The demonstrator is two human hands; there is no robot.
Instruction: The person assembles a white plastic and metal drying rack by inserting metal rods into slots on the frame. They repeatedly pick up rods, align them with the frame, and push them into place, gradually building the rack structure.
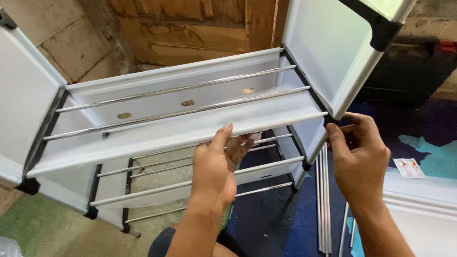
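A white shelf rack with black corner joints and thin metal rods [177,91] lies tipped toward me. My left hand [216,165] grips the front edge of its white shelf panel [146,135] from below, thumb on top. My right hand [357,158] pinches the black corner joint [331,120] where that panel meets the right side panel [330,49]. Lower rods [169,186] run beneath the shelf.
Several loose metal rods [323,201] lie on the blue floor mat by my right knee. A small white and red packet [409,168] rests on a white board [439,216]. A black case [412,67] sits behind; a wooden door [194,17] stands at the back.
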